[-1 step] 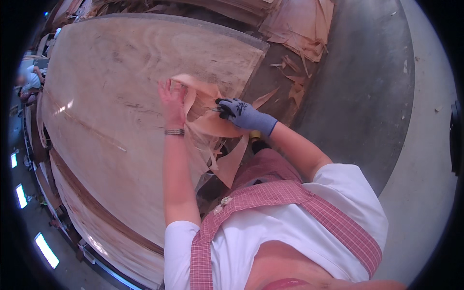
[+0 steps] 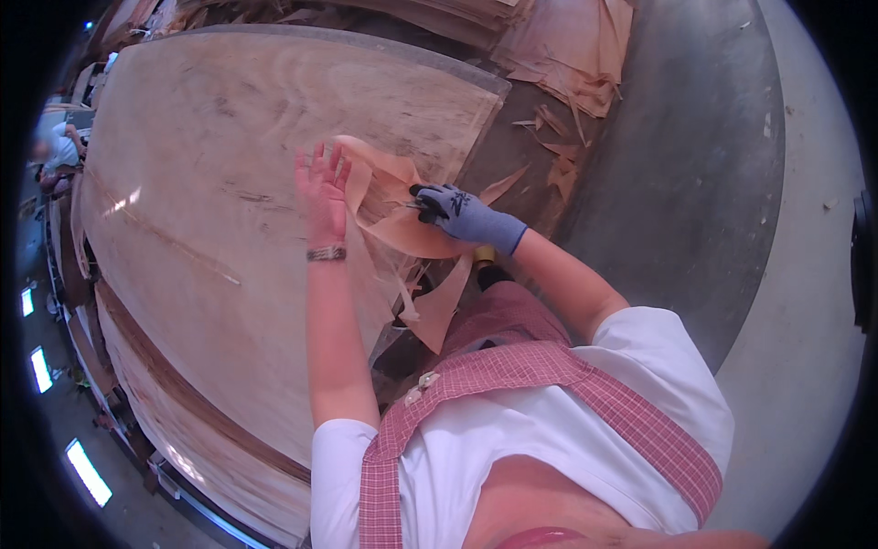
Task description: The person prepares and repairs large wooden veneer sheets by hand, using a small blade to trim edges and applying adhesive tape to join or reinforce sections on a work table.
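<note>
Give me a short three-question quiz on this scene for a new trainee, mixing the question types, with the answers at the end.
1. Which of the person's hands wears the blue-grey glove?
2. True or false: the left hand is clenched in a fist.
3. What lies right beside the glove? A: a coil of rope; B: a torn, curled thin sheet; C: a metal bucket.

Key:
1. The right hand.
2. False; it is open.
3. B.
</note>
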Demonstrator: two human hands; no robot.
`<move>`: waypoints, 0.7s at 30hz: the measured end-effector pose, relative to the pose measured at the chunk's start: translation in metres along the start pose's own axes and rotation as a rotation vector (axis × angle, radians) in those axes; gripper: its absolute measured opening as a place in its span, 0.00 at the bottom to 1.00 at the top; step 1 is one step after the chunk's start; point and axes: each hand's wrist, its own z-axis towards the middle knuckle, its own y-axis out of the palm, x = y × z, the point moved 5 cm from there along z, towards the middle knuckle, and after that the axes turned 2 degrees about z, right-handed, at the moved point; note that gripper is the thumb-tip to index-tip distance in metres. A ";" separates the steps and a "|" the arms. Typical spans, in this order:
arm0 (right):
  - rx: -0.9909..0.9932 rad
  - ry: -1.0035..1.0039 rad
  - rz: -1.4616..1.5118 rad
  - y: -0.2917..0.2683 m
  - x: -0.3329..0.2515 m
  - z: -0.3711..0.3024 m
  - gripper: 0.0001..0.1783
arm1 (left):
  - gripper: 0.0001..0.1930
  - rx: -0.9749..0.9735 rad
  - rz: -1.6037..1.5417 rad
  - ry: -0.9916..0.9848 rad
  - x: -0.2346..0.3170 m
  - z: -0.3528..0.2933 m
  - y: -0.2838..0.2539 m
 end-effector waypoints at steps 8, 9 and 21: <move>-0.016 -0.246 0.108 -0.004 -0.005 -0.019 0.11 | 0.24 -0.325 -0.173 -0.107 0.039 -0.097 -0.020; -0.027 -0.281 0.062 -0.011 -0.030 -0.024 0.10 | 0.23 -0.232 -0.039 -0.129 0.032 -0.101 -0.037; -0.022 1.128 -0.736 0.155 -0.022 -0.431 0.21 | 0.15 -0.162 0.091 -0.340 -0.007 -0.169 -0.117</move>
